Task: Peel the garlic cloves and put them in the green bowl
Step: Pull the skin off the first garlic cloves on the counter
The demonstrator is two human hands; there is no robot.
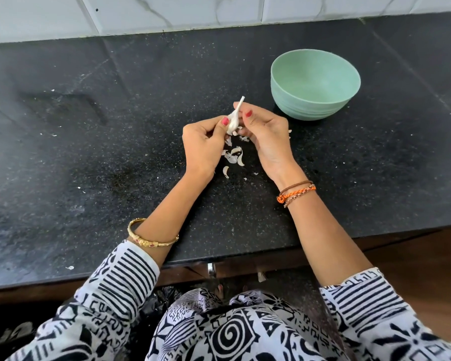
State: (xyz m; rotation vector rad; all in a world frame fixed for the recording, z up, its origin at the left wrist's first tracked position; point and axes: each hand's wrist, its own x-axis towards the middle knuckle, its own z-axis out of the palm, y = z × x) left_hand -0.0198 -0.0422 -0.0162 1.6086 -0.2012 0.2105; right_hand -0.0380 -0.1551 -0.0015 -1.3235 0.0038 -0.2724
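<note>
Where the two hands meet above the black speckled stone counter (115, 152), much of the white papery garlic bulb remnant (232, 120) is covered by fingers, so that only its thin dry stalk and part of its body can be seen; whether cloves are still attached cannot be told. The remnant is pinched on one side by the curled thumb and fingers of the left hand (202, 144) and on the other by the curled fingertips of the right hand (264, 134). Just beneath the hands, a small scatter of pale loose garlic cloves and skin flakes (235, 157) is seen lying on the counter, some of it hidden behind the right palm; peeled and unpeeled pieces are hard to tell apart. The round pale green plastic bowl (315, 100) is set upright on the counter, near the right hand but apart from it, and nothing can be made out inside it. White marble-patterned wall tiles (193, 11) are cut off by the upper edge, and black-and-white patterned sleeves (120, 280) fill the lower corners.
</note>
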